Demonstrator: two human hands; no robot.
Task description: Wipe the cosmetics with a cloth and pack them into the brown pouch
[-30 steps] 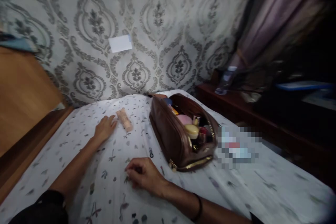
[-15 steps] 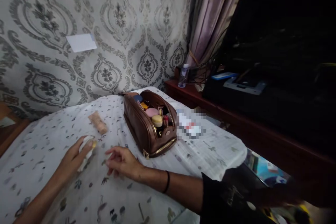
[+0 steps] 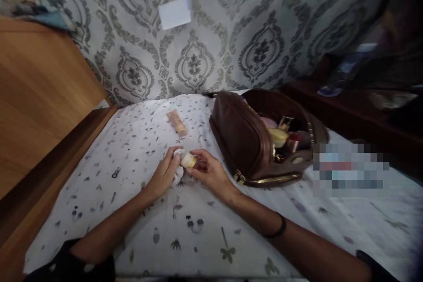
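Moved inward, right fingers (image 3: pixel 202 154) are closed on one round cream-yellow jar (image 3: pixel 188 161), left fingers (image 3: pixel 171 153) on one white cloth (image 3: pixel 179 176); room is left beside one brown leather bag (image 3: pixel 234 134).

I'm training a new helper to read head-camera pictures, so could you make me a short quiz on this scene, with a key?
1. True or false: the bag is zipped shut.
2. What do the right hand's fingers grip?
A) the tube
B) a small jar
C) a phone
3. Fill in: the crumpled white cloth is in the ____ hand.

Key:
1. False; it gapes open, with items showing inside.
2. B
3. Left; the left hand holds it next to the jar.
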